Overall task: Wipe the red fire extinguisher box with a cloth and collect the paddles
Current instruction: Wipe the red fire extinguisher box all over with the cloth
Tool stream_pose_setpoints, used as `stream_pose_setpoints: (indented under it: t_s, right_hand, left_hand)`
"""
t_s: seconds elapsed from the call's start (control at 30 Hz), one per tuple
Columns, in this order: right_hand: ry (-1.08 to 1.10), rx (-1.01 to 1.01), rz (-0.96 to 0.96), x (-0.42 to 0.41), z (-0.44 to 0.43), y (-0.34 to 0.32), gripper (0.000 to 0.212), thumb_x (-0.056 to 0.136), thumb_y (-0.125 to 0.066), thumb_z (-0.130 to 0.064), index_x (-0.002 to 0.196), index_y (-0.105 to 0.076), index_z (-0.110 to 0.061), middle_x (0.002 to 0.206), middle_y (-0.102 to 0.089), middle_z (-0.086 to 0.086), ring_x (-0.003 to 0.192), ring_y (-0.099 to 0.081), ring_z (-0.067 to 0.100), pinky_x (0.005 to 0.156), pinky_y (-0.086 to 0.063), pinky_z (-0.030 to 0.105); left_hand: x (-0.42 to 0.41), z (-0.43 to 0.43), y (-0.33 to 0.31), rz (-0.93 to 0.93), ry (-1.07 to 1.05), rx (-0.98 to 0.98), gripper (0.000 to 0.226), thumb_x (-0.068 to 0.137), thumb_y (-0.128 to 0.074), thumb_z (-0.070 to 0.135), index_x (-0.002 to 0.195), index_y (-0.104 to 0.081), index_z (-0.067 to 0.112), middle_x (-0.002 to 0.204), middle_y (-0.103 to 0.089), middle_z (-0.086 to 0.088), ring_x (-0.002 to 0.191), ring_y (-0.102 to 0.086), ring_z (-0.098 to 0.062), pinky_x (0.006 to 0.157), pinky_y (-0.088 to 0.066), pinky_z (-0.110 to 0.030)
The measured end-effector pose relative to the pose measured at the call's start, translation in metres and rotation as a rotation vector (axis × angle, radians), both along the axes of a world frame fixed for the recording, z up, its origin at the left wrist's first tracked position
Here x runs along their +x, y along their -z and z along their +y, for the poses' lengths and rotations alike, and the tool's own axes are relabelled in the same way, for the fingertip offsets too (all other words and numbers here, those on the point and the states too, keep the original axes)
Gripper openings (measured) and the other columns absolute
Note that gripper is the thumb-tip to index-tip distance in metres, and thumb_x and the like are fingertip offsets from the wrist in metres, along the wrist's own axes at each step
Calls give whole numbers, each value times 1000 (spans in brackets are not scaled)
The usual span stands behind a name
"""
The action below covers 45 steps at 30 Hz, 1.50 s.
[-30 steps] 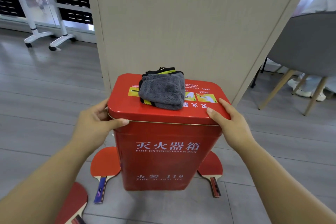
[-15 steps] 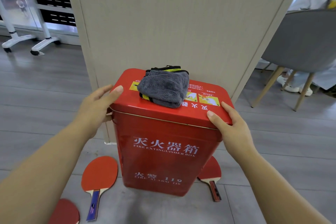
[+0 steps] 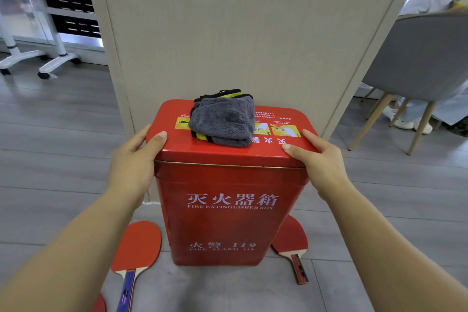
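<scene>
Wiping looks not yet begun: left hand [image 3: 131, 159] and right hand [image 3: 321, 159] each grip a lid corner of the red fire extinguisher box [image 3: 228, 210], which stands on the floor [image 3: 50, 159]. The folded cloth [image 3: 222, 121] lies on top; next, one hand must release and take it. Paddles [image 3: 138, 243] lie beside the box.

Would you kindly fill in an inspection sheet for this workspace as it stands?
Surface: grey plank floor.
Job's things: red fire extinguisher box upright; folded grey cloth on its lid; left paddle and right paddle flat beside its base; third paddle cut off at frame bottom.
Clutter: nothing seen.
Grippers: left hand and right hand hold the lid's sides, thumbs on top.
Cables: nothing seen.
Surroundings: beige pillar behind the box; grey chair at right; white wheeled stand at left.
</scene>
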State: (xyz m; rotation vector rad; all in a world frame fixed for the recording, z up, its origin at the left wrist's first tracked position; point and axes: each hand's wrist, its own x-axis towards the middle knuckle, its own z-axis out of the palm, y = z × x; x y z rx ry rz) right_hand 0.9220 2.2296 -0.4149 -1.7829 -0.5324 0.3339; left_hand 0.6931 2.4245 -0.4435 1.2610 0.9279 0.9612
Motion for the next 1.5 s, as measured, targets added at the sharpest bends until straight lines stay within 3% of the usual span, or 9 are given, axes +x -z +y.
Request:
stream_pose_setpoints:
  t_s: [0.17,0.33,0.47,0.6,0.77,0.87,1.0,1.2,1.5]
  right_hand:
    - [-74,31,33,25,4,-2,70,76,-77,-29,139,-47,-24,125,-47,-6,106,-53,16,83,-44,25]
    - [-119,47,17,33,-1,6,66,81,-71,-35,140,-44,-30,124,-46,-7,97,-55,9,68,-46,17]
    - [-112,60,-42,33,0,15,64,81,-69,-40,139,-44,-31,125,-48,-9,102,-54,9,75,-45,18]
    - [-64,33,-105,32,9,22,66,78,-68,-51,137,-44,-36,128,-48,-10,108,-53,11,90,-46,28]
    - [-33,-10,-116,35,17,24,72,69,-69,-61,134,-45,-41,125,-49,-14,112,-54,13,99,-47,43]
    - [-17,-40,-125,35,21,19,71,74,-71,-54,137,-45,-36,122,-46,-14,111,-52,13,100,-45,41]
    - [-19,-50,-124,38,24,12,71,76,-74,-45,138,-46,-29,130,-49,-7,115,-52,17,102,-44,41]
    - [-77,-108,-157,35,18,10,70,80,-64,-54,142,-38,-32,137,-44,-6,110,-49,13,90,-43,29]
    - [-6,-312,-184,18,17,-1,75,86,-51,-60,148,-22,-29,146,-23,12,120,-43,32,92,-37,35]
  left_hand:
    - [14,-9,8,17,-28,6,65,55,-68,64,118,-57,50,114,-68,14,107,-64,-14,98,-47,-45]
    - [24,-5,3,41,-69,14,65,53,-68,63,116,-59,48,110,-70,13,102,-66,-15,96,-49,-44]
    - [33,6,-4,21,-109,7,54,57,-72,52,110,-67,41,108,-71,6,94,-67,-16,95,-49,-41]
    - [48,17,-17,-33,-89,-13,37,83,-68,23,119,-64,25,100,-66,1,67,-58,-2,68,-48,-21]
    - [47,28,-19,-28,-57,-19,29,87,-64,20,114,-60,31,64,-65,16,42,-54,7,45,-48,-11]
    - [45,29,-14,-37,-36,-5,29,88,-62,20,115,-60,32,55,-65,20,44,-56,6,47,-49,-11]
    - [45,26,-8,-59,-41,20,22,88,-62,21,107,-65,32,76,-68,16,55,-59,7,72,-49,-23]
    - [46,27,-10,-39,-36,30,29,88,-62,26,117,-63,27,83,-65,11,52,-58,7,64,-47,-22]
    - [44,28,-14,33,-2,51,38,89,-60,34,126,-59,24,109,-63,3,87,-59,-10,83,-47,-29]
